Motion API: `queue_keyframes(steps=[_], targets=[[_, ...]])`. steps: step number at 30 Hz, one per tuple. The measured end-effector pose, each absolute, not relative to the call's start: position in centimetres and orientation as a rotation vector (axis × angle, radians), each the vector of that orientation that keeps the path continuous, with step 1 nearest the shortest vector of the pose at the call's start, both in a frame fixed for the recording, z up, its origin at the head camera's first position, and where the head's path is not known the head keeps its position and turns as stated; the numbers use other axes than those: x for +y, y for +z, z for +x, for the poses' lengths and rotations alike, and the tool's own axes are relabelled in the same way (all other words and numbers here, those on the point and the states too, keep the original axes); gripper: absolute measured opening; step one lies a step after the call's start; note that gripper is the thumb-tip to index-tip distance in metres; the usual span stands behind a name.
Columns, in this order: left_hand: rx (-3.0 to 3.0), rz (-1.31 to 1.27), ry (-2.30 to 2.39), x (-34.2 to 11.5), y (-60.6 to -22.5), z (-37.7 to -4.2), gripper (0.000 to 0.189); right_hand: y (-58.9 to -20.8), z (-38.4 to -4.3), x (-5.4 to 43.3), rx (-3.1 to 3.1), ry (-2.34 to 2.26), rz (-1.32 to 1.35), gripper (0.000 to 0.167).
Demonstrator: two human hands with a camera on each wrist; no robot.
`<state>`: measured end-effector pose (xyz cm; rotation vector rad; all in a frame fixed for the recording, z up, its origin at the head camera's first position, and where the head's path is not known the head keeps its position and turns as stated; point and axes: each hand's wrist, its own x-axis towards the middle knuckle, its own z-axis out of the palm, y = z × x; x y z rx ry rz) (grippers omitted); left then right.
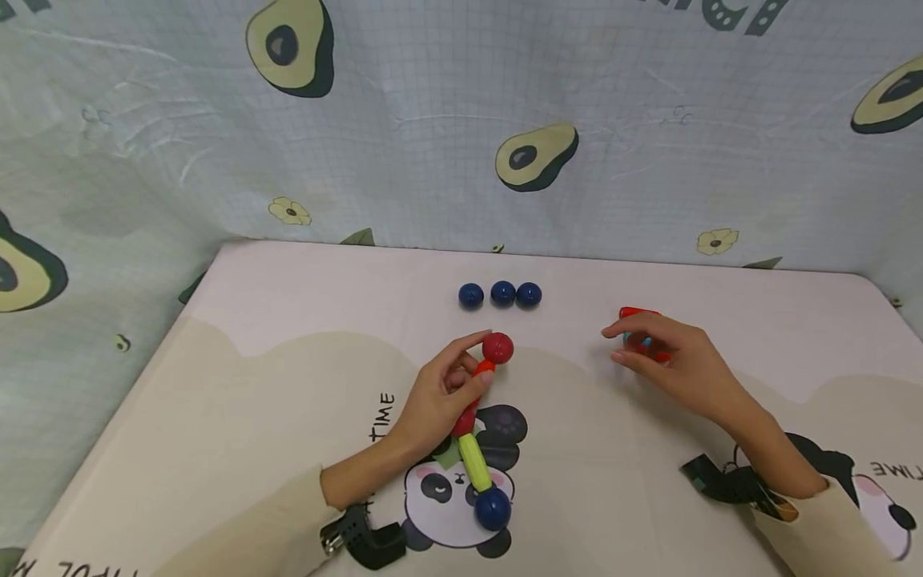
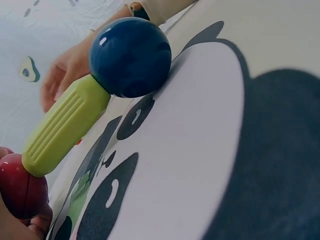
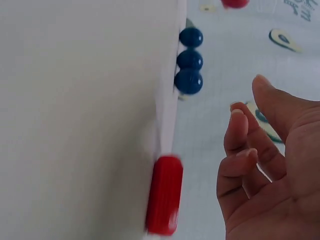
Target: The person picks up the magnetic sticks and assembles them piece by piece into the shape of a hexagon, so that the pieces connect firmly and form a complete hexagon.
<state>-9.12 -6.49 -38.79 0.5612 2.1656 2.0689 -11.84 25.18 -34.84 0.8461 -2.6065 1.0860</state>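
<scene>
The head view shows the full chain [image 1: 473, 455]: red ball [image 1: 497, 348], red rod [image 1: 487, 368], second red ball [image 1: 464, 423], yellow rod [image 1: 474, 465] and blue ball [image 1: 493, 510], this last nearest the person. The left wrist view adds grooves along the yellow rod, but whether the blue ball touches the desk [image 1: 288, 304] cannot be told. Red parts [image 1: 638, 311] and a light-blue part [image 1: 638, 340] are half hidden by the right hand [image 1: 674, 353] in the head view; the right wrist view shows one ridged red part, well apart from the fingers.

Three blue balls [image 1: 503, 294] stand near the far edge, the right pair touching. Broad desk surface runs from the left hand [image 1: 438, 405] to the left edge; more separates the hands.

The left hand pinches the chain at the red rod. The right hand's thumb and bent fingers are apart.
</scene>
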Motion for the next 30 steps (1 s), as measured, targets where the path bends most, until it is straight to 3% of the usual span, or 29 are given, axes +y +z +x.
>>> queue_keyframes(steps=[11,30], targets=[[2.177,0.591,2.07,-6.4,-38.6,-9.3,0.049,-35.5,-10.9,29.4,-2.645,0.831,0.739,0.046],[2.083,0.587,2.123,-6.6,-39.0,-9.2,0.051,-36.8,-11.1,30.4,-2.695,0.793,0.667,0.044]])
